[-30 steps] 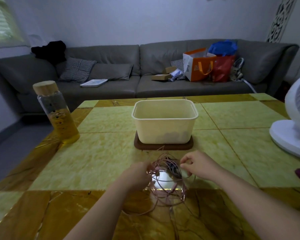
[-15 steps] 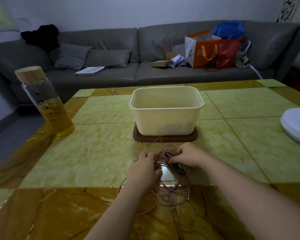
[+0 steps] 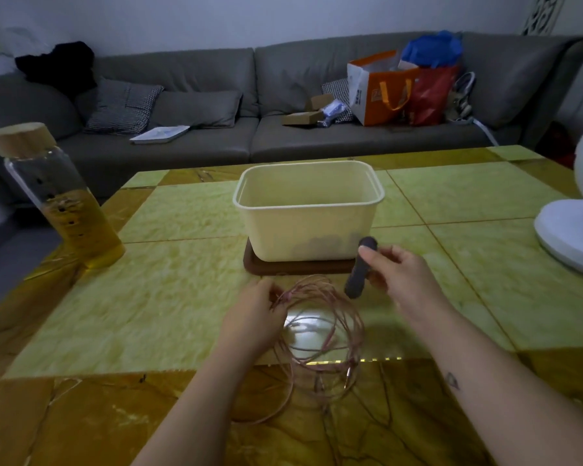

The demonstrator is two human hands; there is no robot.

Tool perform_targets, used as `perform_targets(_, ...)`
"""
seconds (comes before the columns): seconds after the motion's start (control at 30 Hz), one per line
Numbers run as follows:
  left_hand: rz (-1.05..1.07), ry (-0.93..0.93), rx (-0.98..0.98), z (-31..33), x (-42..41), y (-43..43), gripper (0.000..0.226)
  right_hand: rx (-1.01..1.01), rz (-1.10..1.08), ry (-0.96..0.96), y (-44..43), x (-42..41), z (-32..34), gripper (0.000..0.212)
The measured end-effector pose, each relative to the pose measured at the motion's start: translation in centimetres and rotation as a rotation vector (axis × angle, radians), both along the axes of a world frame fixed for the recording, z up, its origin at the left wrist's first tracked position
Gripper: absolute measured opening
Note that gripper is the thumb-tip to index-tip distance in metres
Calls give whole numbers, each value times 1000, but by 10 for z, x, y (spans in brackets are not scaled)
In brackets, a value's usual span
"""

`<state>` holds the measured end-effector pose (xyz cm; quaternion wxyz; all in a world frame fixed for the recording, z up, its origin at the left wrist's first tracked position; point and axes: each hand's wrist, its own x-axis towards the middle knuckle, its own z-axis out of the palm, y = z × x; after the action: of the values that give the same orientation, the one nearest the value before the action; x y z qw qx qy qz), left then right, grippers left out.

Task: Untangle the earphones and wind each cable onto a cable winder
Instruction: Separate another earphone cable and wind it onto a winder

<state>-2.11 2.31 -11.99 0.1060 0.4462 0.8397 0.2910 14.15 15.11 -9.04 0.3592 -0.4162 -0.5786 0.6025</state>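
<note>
Left hand [image 3: 253, 317] pinches earphones [image 3: 320, 327]; right hand [image 3: 401, 280] holds cable winder [image 3: 359, 269].

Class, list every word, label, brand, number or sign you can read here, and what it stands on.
Nothing can be read.
Orange paper bag: dark print on its white side, too blurred to read.
Glass bottle: no label visible.
Right forearm: small triangular mark, no letters.
</note>
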Motion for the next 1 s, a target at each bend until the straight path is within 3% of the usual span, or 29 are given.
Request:
perform_targets(0.07,9,-2,41,3,1,-1,4,31,-200,142,2,4,5,12)
perform_targets(0.13,17,-9,68,5,0,-3,5,169,-319,131,5,11,11,15)
perform_targets(0.27,28,-79,96,8,-4,-7,21,527,-108,-459,14,23,8,18)
perform_targets(0.4,-46,-381,85,15,-6,-17,43,546,95,-893,15,26,-15,17)
perform_targets(0.47,-62,-523,103,21,-9,-24,40,638,98,-1010,11,25,-16,21)
perform_targets(0.57,27,-507,159,27,-16,-35,21,787,143,-829,-6,21,-1,13)
perform_targets(0.63,42,-364,85,27,-22,-42,16,654,410,-645,-26,16,8,9)
perform_targets(0.7,-45,-291,-94,27,-26,-52,26,530,714,-660,-49,12,9,20)
perform_targets(0.77,-148,-315,-312,27,-26,-61,42,590,835,-806,-63,7,-2,39)
perform_targets(0.87,-237,-229,-451,26,-22,-67,30,824,794,-887,-68,2,-14,8)
perform_targets(0.93,-193,-194,-341,27,-17,-64,5,688,668,-756,-61,2,-12,9)
perform_targets(1.0,1,-321,-90,28,-15,-59,19,490,431,-522,-49,4,-6,12)
